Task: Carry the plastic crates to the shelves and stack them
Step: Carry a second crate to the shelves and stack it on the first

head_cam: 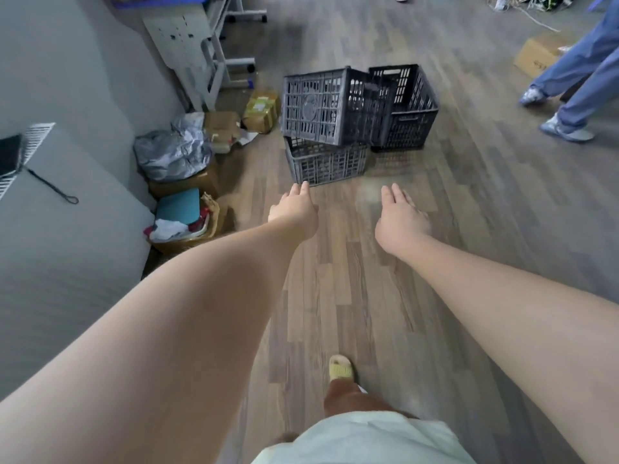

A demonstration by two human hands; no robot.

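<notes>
From the head view, three plastic crates sit together on the wood-plank floor (385,296) ahead of the person: a lower grey crate (330,162) standing upright, an upper grey crate (318,107) resting on it tipped onto its side, so its lattice base faces the camera, and a black crate (410,108) upright just beside them on the right, its open top up. The black one looks empty; what lies inside the grey pair cannot be told through the mesh. Both arms reach toward the crates. The left hand (294,212) and right hand (400,219) are spread, palms down, grasping nothing, short of the crates. Along the left wall stands an open cardboard box (192,226) with a teal flat item and cloth inside.
</notes>
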